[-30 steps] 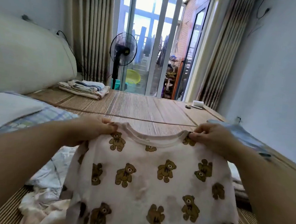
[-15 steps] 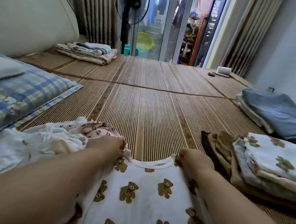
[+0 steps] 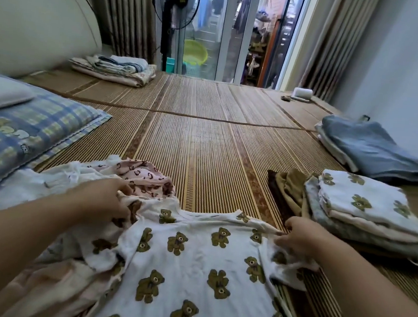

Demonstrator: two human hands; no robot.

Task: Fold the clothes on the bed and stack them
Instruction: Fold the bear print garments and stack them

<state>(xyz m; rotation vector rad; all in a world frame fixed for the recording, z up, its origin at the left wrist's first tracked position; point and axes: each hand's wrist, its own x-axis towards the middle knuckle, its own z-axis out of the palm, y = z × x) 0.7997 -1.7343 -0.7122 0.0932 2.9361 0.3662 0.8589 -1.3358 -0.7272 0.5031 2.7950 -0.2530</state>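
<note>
On the bed's woven mat [image 3: 204, 145], nearest the camera, the bear-print shirt [image 3: 192, 271] lies spread out. The left hand [image 3: 104, 199] grips its bunched left shoulder and the right hand [image 3: 300, 237] pinches its right shoulder. A folded stack [image 3: 366, 214] sits to the right, and unfolded clothes [image 3: 73, 178] are heaped to the left.

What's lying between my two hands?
In the head view, the bear-print shirt, collar and shoulders, stretches from left hand to right hand on the woven mat.

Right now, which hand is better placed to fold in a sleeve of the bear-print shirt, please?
Likely the right hand: it pinches the bear-print shirt on the mat; the left hand grips the side bunched over unfolded clothes.
</note>
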